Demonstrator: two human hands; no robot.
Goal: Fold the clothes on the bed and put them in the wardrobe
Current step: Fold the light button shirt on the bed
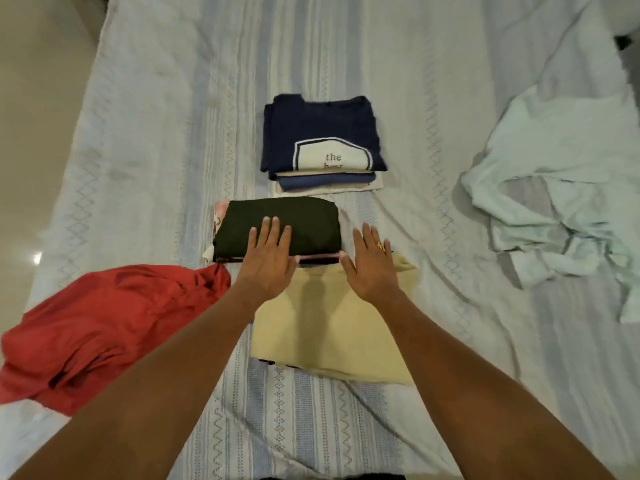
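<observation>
The pale bedsheet [166, 140] has blue stripes and zigzag bands. Near left, a red garment [104, 327]; centre, a cream garment [332, 334] and a black folded garment [311, 223]; far, a navy T-shirt [311, 126] with white panel; right, a mint shirt [561, 188].

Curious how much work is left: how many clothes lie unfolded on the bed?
2: a red garment crumpled at the left, a pale green shirt at the right. More may lie outside the view.

Reaching forward with both bare forearms [166, 358], nearly straight and converging. Holding the left grip [268, 261] flat, palm down, fingers straight and close together. Holding the right grip [369, 268] flat too, palm down, fingers straight, slightly fanned, ring [380, 245] on one finger, just beside the left.
</observation>
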